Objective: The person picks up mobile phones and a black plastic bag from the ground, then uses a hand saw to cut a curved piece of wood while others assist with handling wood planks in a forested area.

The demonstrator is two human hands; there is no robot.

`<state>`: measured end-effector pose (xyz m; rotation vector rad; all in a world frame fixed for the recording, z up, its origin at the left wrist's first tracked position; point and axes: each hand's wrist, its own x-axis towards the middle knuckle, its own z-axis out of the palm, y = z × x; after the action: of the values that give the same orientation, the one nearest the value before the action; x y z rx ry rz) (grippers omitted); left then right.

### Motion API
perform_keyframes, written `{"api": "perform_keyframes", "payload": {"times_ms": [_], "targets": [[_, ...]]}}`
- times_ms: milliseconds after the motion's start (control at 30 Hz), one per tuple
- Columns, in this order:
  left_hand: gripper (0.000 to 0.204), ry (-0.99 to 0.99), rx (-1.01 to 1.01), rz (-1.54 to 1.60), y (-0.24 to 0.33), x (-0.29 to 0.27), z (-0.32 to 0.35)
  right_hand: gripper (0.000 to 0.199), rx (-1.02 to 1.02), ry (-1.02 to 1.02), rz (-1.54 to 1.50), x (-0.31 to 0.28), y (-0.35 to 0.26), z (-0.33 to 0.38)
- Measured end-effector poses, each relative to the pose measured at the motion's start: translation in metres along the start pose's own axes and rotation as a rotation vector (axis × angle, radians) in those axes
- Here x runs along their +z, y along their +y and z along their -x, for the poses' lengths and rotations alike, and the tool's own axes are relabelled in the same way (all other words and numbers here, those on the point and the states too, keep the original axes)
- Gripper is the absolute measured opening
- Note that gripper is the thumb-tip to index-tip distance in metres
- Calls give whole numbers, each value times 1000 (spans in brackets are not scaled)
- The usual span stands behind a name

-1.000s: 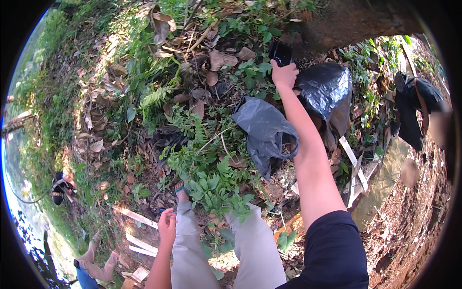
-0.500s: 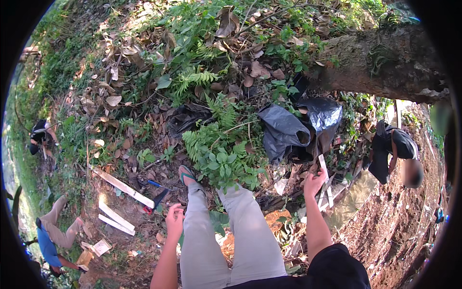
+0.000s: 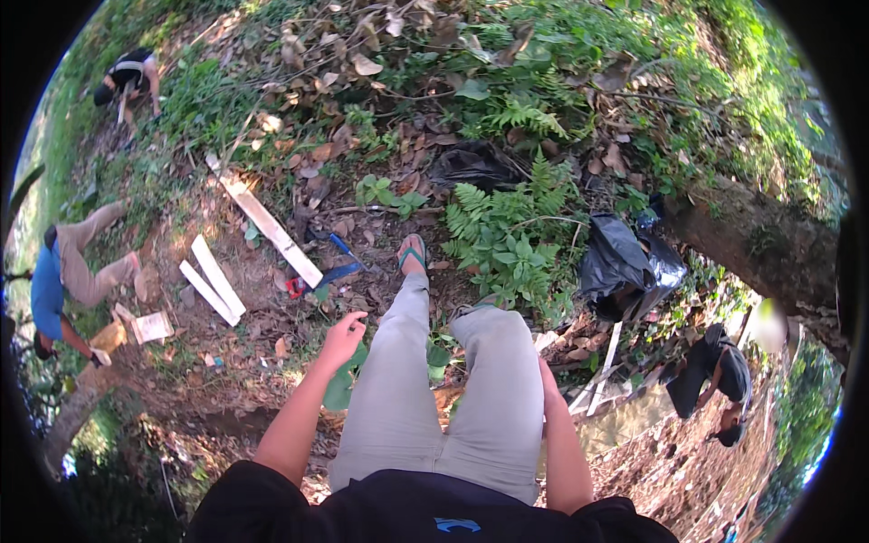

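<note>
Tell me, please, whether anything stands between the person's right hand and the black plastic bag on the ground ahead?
Yes. The right hand hangs beside the right thigh, holding nothing. Between it and the black plastic bag stand the outer fronds of a fern clump and some leaf litter.

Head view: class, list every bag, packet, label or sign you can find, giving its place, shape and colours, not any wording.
Black plastic bag: right of the ferns, by the tree trunk, crumpled and glossy.
Second black plastic bag: among dry leaves above the ferns, flattened and dark.
Pale flat card or packet: on bare soil at the left, squarish, beige-white.
No signs or screens.
</note>
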<state>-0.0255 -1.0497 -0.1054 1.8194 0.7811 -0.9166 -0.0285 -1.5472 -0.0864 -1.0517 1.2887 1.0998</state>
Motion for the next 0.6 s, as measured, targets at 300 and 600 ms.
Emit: {"api": "perform_keyframes", "payload": {"times_ms": [300,600], "targets": [[39,174,-167,297,-99,-25,77,95,-93,-239,843,183,-112,74],[32,83,-238,616,-122,71,214,90,-277,-205,1384,189,-91,59]]}}
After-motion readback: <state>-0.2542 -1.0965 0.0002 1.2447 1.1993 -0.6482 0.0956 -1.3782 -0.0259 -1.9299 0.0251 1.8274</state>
